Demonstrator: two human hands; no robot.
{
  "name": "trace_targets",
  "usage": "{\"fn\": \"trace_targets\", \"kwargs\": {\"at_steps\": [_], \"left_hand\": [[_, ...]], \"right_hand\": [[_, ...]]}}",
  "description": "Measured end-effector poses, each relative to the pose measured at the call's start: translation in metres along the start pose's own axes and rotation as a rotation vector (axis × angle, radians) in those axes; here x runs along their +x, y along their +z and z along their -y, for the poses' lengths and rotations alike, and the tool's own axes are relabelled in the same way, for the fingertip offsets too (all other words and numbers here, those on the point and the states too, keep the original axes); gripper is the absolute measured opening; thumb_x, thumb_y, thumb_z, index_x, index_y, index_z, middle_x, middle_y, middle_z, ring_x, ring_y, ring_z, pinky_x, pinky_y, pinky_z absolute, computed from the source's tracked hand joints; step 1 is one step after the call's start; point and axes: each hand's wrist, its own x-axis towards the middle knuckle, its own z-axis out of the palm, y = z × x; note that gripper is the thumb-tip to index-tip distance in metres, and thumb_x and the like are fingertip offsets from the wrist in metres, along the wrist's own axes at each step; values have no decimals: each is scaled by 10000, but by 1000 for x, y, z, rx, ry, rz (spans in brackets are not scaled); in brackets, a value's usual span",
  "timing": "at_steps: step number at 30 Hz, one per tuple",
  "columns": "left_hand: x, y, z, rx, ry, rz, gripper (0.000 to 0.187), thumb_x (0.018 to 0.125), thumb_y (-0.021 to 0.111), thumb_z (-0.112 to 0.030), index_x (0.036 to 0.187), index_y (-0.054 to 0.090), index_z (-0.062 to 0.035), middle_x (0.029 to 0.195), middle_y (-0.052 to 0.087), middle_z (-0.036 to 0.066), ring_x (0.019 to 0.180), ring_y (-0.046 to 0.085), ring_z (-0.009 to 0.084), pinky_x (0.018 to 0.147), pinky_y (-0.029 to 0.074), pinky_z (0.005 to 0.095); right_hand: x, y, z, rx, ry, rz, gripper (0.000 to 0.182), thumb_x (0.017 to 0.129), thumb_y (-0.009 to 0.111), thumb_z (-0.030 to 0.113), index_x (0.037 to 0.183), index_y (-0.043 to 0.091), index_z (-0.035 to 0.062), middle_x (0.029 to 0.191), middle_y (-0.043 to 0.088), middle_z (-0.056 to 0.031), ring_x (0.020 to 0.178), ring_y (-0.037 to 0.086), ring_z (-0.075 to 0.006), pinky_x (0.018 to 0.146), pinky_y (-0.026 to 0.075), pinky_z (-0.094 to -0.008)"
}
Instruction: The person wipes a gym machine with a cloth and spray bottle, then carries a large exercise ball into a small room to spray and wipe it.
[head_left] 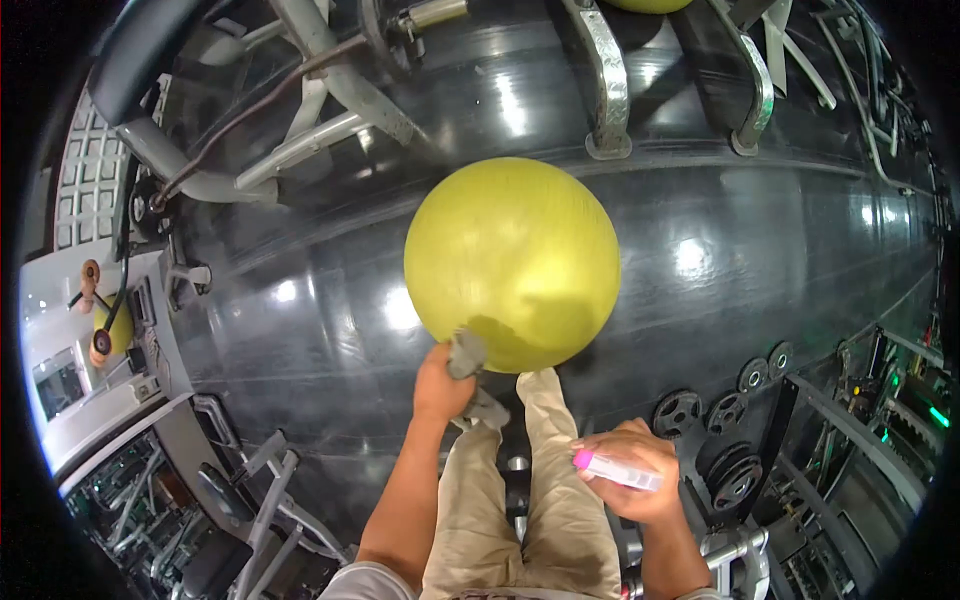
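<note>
A large yellow exercise ball (513,255) rests on the dark floor just ahead of my feet. My left hand (440,385) is closed on a grey cloth (466,354), which is at the ball's lower left edge and hangs down beside my leg. Whether the cloth touches the ball is hard to tell. In my right hand (640,468) is a clear bottle (625,474) with a pink cap that points left, held over my trouser leg, apart from the ball. Shadows fall on the ball's lower part.
Gym machine frames (340,85) stand at the upper left, and metal legs (610,90) at the top. Weight plates (678,413) and a rack (830,430) are at the lower right. Another machine (270,500) stands at the lower left. A mirror (125,490) is beyond it.
</note>
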Motion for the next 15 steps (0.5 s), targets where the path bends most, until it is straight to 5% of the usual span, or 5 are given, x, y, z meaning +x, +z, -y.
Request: {"fn": "trace_targets", "kwargs": {"at_steps": [2, 5, 8, 12, 15], "left_hand": [[-12, -6, 31, -104, 223, -292, 476, 728, 776, -174, 1183, 696, -61, 1499, 528, 167, 1207, 624, 371, 992, 532, 422], [-17, -17, 43, -53, 332, -133, 498, 685, 801, -177, 1149, 702, -25, 1624, 381, 106, 1237, 609, 361, 997, 532, 416], [-11, 2, 82, 171, 202, 56, 529, 683, 801, -155, 1189, 692, -48, 1652, 327, 102, 1302, 573, 359, 1024, 513, 409], [-35, 2, 144, 118, 181, -86, 520, 692, 730, -185, 1195, 716, -54, 1673, 290, 45, 1214, 640, 292, 975, 547, 416], [-43, -29, 181, 270, 71, 35, 527, 703, 726, -202, 1214, 729, -73, 1685, 266, 31, 1199, 652, 282, 972, 548, 410]], "right_hand": [[-11, 20, 0, 47, -12, -10, 307, 725, 835, -33, 984, 687, 39, 982, 779, -152, 893, 743, -249, 745, 516, -366], [-30, 58, 5, 95, 21, -52, 307, 730, 822, -45, 998, 686, 20, 957, 776, -139, 881, 733, -260, 779, 525, -364], [-45, 95, 23, 34, 3, -23, 332, 743, 815, -41, 1049, 694, 10, 955, 771, -147, 901, 732, -264, 806, 531, -361], [-72, 146, 45, 201, 101, -67, 355, 729, 863, -16, 1052, 717, -3, 1026, 748, -153, 945, 705, -285, 877, 537, -395], [-81, 177, 53, 291, 93, -62, 335, 773, 813, -42, 1077, 678, -1, 1010, 690, -149, 926, 668, -259, 860, 537, -372]]}}
